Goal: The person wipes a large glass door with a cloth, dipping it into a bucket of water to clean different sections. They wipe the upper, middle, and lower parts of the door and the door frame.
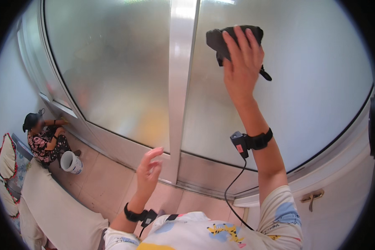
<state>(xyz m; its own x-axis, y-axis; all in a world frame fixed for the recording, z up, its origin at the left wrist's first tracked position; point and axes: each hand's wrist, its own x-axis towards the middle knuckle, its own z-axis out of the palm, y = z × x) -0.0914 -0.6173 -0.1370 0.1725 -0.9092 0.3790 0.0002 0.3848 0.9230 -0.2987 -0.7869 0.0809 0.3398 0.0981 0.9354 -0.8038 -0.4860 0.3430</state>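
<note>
My right hand [243, 68] is raised and presses a bunched black cloth [218, 40] against the frosted glass pane [306, 93] on the right, near the top of the view. A dark loose end of the cloth hangs beside my wrist. My left hand [150, 170] holds nothing; its fingers are apart and loosely curled, low in front of the metal door frame. A metal upright [182, 78] stands between the right pane and the left frosted pane [118, 72]. Each of my wrists wears a black strap with a small device and a cable.
At the far left a person [45, 140] sits low by the metal frame, one hand against its lower part. A white bucket [71, 162] stands on the tiled floor nearby. A cloth-covered sofa [56, 203] with cushions is at lower left; a white door with a handle [312, 197] is at right.
</note>
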